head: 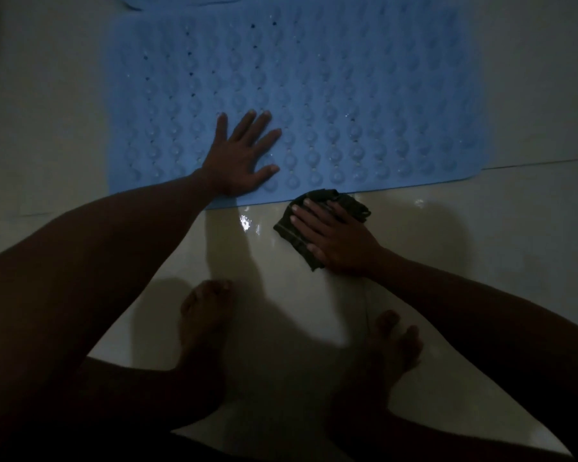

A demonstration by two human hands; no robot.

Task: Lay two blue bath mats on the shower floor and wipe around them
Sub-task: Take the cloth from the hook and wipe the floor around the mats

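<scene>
Bumpy blue rubber bath mat point(314, 105) flat on glossy pale tiled floor point(464, 248). Left hand point(237, 161) splayed, pressing its near edge. Right hand point(339, 240) flat, fingers together, pinning dark crumpled cloth point(354, 205) just beside mat.

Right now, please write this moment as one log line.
left hand: flat on mat | right hand: pressing cloth on floor beside mat edge | second mat: not visible

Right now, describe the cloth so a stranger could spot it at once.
Find the big blue bath mat across the pale floor, then follow its near edge. Just below that edge, on the wet shiny tile, the right hand presses flat on the cloth: dark, crumpled, the only fabric in sight.
</scene>
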